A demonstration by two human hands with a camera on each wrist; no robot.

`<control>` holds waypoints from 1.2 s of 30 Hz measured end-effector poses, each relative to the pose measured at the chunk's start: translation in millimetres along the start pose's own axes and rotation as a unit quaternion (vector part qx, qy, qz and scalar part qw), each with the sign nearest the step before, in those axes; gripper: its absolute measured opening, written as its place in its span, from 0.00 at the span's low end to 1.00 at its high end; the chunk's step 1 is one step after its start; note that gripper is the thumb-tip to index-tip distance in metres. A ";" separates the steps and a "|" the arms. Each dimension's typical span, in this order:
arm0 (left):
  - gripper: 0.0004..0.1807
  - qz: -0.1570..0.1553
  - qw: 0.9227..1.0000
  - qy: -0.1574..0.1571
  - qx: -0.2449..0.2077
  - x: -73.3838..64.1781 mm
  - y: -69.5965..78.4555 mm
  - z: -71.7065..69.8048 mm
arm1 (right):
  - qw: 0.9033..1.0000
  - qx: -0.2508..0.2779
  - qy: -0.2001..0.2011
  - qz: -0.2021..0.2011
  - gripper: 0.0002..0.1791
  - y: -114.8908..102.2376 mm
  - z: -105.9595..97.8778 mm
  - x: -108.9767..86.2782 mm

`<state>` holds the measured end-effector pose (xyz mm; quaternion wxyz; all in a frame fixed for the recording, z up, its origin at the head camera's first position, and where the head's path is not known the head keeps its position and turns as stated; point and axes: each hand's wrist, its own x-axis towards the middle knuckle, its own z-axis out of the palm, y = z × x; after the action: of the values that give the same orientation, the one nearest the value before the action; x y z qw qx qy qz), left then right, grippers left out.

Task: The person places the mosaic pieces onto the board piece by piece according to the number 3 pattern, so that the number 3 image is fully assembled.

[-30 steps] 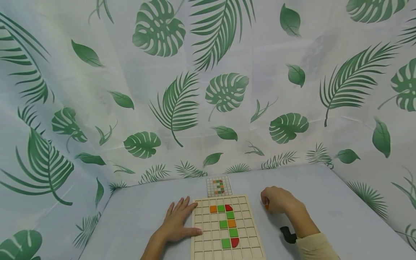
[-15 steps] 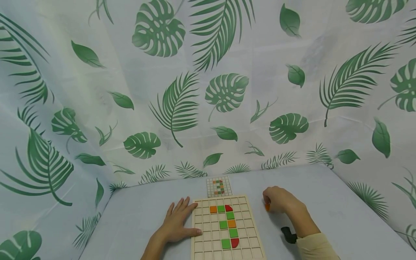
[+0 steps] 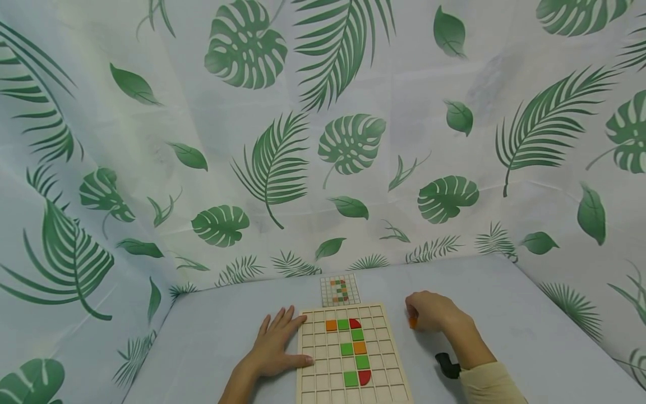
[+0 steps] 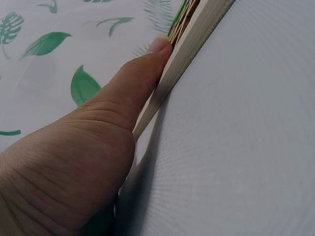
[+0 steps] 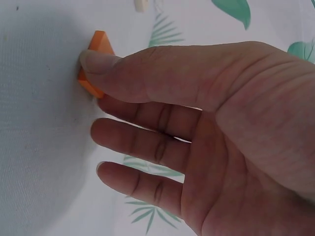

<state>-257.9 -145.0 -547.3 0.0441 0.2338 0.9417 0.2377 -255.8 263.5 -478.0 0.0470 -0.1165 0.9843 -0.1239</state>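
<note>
A wooden grid board (image 3: 323, 398) lies in the lower middle of the head view, with green, orange and red tiles set in some cells. My left hand (image 3: 272, 348) is spread at the board's left side, its thumb (image 4: 158, 45) on the edge. Right of the board, my right hand (image 3: 434, 311) pinches an orange tile (image 5: 102, 43) between thumb and index finger, close over the table. In the right wrist view the thumb covers part of this tile, and the other fingers (image 5: 142, 140) extend loosely below it.
Behind the board lies a small card (image 3: 328, 297) printted with a grid and a coloured pattern. A black curved object (image 3: 447, 366) sits by the right wrist. Leaf-printed cloth (image 3: 348, 224) hangs behind and beside the table (image 3: 217, 314).
My right hand shifts slightly right, then back left, keeping the orange tile pinched. My left hand and the board's tiles stay where they were.
</note>
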 end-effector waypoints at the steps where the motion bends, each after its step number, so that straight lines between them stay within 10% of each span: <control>1: 0.58 0.000 1.000 0.000 0.000 -0.1 0.0 0.0 | 1.000 -0.003 0.000 -0.004 0.16 -0.3 -0.1 0.0; 15: 0.58 -0.004 1.000 0.000 0.000 -0.2 -0.2 0.8 | 0.998 0.043 0.019 -0.043 0.14 -7.9 4.5 5.7; 26: 0.58 0.002 1.000 0.007 -0.002 -0.5 -2.0 1.3 | 0.968 0.202 -0.012 -0.148 0.10 -35.5 -2.5 15.3; 36: 0.57 0.002 1.000 0.009 -0.005 -1.3 -0.1 0.4 | 0.957 0.226 -0.015 -0.181 0.07 -60.9 8.5 18.6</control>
<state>-256.7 -145.5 -547.8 0.0364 0.2339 0.9404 0.2441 -259.4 199.6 -471.9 0.0639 -0.2809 0.8921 -0.3481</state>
